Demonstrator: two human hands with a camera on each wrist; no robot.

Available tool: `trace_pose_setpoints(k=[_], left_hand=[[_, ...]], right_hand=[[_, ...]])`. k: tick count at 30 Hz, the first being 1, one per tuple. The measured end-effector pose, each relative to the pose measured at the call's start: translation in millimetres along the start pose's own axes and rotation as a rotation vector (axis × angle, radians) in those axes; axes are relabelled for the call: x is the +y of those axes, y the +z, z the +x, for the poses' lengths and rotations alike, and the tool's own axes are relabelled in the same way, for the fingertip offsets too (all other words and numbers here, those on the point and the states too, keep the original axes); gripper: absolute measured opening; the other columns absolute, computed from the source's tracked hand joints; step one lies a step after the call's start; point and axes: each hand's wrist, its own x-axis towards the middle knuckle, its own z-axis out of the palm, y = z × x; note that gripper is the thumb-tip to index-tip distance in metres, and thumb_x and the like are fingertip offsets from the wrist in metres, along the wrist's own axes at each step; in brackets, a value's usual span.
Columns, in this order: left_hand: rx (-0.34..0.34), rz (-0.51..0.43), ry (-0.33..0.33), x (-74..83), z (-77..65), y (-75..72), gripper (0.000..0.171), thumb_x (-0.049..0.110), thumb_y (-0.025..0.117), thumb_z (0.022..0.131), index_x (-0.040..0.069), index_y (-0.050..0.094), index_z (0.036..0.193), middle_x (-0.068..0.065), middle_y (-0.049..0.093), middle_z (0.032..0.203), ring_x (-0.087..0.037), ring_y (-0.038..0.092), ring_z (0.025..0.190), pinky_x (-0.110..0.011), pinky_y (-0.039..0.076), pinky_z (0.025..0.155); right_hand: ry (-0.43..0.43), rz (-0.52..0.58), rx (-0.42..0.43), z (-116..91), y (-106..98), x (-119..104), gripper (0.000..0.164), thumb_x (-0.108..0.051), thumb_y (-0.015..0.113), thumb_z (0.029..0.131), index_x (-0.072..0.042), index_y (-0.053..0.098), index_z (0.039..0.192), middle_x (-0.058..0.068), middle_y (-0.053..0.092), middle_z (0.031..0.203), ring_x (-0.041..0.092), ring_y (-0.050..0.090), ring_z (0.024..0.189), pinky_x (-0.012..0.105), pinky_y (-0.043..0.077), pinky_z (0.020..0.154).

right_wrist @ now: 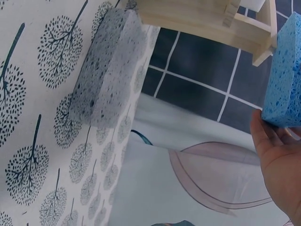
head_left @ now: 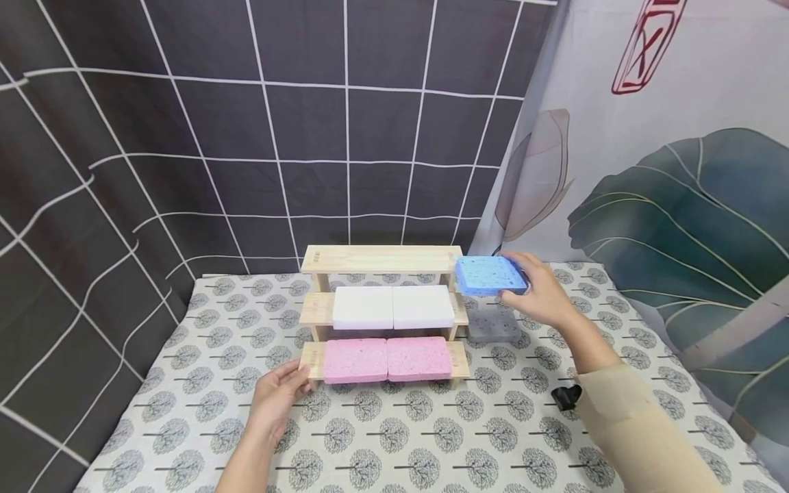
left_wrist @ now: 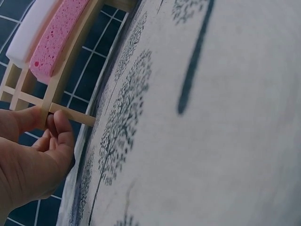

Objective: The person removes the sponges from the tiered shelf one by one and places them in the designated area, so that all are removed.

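Observation:
A three-step wooden rack (head_left: pixel 382 259) stands on the table. Two pink sponges (head_left: pixel 356 360) lie side by side on its lowest step, and two white sponges (head_left: pixel 362 307) on the middle one. My left hand (head_left: pixel 279 397) pinches the left end of the lowest step; the left wrist view shows thumb and fingers on the wood (left_wrist: pixel 59 84). In my right hand (head_left: pixel 539 291) is a blue sponge (head_left: pixel 490 274), gripped by its right end and held up beside the right end of the top step. Below it, a grey sponge (head_left: pixel 493 325) lies on the table.
A cloth with printed trees (head_left: pixel 394 438) covers the table. Behind the rack hangs a dark curtain with white grid lines (head_left: pixel 308 123), and a pale curtain with leaf prints (head_left: pixel 678 205) hangs on the right. A small black object (head_left: pixel 566 396) lies by my right sleeve.

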Motion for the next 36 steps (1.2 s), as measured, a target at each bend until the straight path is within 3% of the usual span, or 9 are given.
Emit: trace_pose_setpoints(k=[19, 29, 36], left_hand=[[-0.009, -0.005, -0.002, -0.1, 1.9, 0.2, 0.044, 0.003, 0.059, 0.1, -0.015, 0.046, 0.138, -0.017, 0.065, 0.111, -0.012, 0.063, 0.088, -0.017, 0.058, 0.08], [-0.009, -0.01, -0.005, 0.0, 2.2, -0.4, 0.043, 0.003, 0.059, 0.1, -0.015, 0.047, 0.138, -0.015, 0.066, 0.109, -0.011, 0.064, 0.086, -0.016, 0.058, 0.08], [-0.014, -0.021, -0.008, -0.3, 2.0, -0.1, 0.045, 0.003, 0.058, 0.1, -0.015, 0.045, 0.139, -0.013, 0.064, 0.107, -0.011, 0.063, 0.086, -0.016, 0.058, 0.08]], right_hand=[[-0.014, -0.023, 0.052, -11.8, -8.3, 17.7, 0.071, -0.01, 0.065, 0.078, 0.007, 0.045, 0.144, 0.029, 0.047, 0.142, 0.05, 0.047, 0.121, 0.068, 0.038, 0.1], [0.004, -0.031, 0.053, -18.4, -7.9, 26.8, 0.074, -0.011, 0.067, 0.078, 0.008, 0.043, 0.145, 0.031, 0.045, 0.143, 0.053, 0.042, 0.127, 0.074, 0.031, 0.105], [0.001, -0.045, 0.066, -24.5, -5.4, 40.1, 0.075, -0.01, 0.069, 0.077, 0.009, 0.042, 0.145, 0.031, 0.045, 0.141, 0.052, 0.042, 0.126, 0.074, 0.033, 0.104]])
